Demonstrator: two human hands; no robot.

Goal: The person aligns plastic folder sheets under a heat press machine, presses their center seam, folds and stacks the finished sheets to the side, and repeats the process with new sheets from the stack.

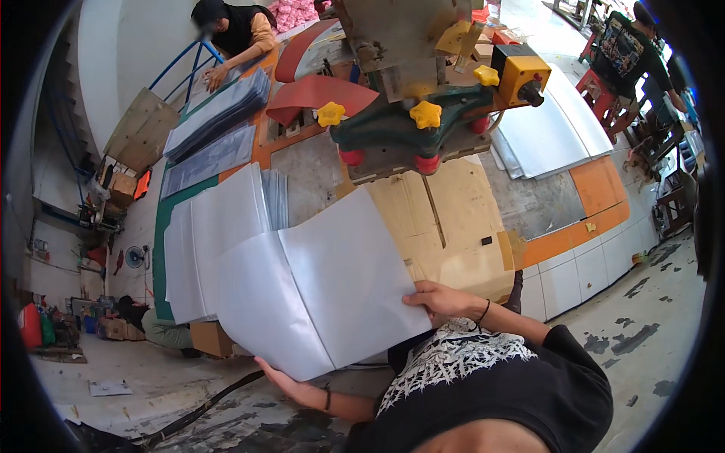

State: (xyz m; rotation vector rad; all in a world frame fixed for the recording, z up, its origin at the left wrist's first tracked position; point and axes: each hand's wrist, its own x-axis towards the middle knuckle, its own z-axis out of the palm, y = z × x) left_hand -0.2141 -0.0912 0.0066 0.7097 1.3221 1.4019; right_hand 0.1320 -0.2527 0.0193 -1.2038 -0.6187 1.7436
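A large silvery-white sheet [347, 268] with a fold line down its middle is tilted in front of me. My right hand [445, 299] pinches its right edge, thumb on top. At its lower left edge, my left hand [285, 383] holds the sheet from below, some of its fingers hidden behind it. Under the sheet's left part lies a stack of similar pale sheets [189, 226] on the table. Beyond its right edge is the tan work board [453, 226] of a press, with a long slit and a small black block [486, 241].
A press head [415, 128] with yellow star knobs hangs over the board, a yellow control box [521, 75] beside it. More silvery sheets [551, 128] lie at right. Dark-edged stacks [219, 121] lie far left, near a person [234, 38]. Another person [627, 57] sits far right.
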